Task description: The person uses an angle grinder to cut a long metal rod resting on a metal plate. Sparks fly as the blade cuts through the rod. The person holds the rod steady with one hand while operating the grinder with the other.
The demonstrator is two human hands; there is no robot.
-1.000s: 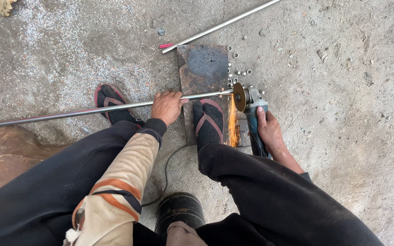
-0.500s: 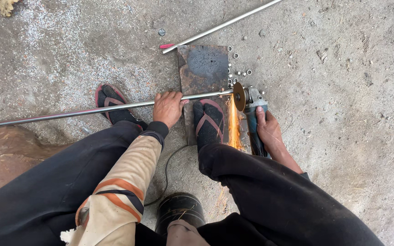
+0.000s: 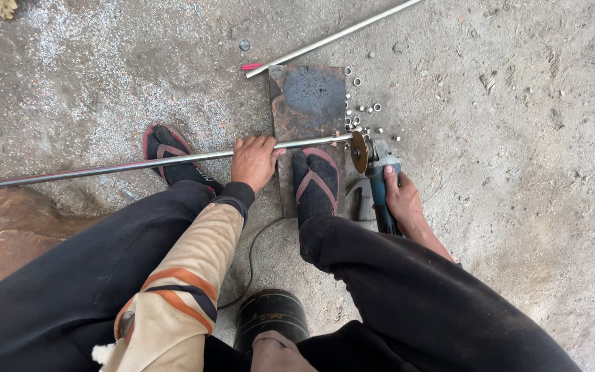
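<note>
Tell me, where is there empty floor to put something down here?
The concrete floor right of the angle grinder is bare, and so is the stretch above the long rod, left of the rusty plate. It is crowded by the grinder's disc: small cut rings lie scattered there, beside the second rod.

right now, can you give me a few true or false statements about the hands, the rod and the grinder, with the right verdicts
1. The left hand presses on the long metal rod. True.
2. The right hand holds a hammer. False: it grips a blue angle grinder.
3. The grinder's disc sits at the rod's end, over the rusty metal plate. True.
4. Both feet stand on the plate. False: only the right foot does; the left foot is on the concrete.
5. Small cut metal rings lie beside the plate. True.
6. No second rod is in view. False: another rod lies beyond the plate.
</note>
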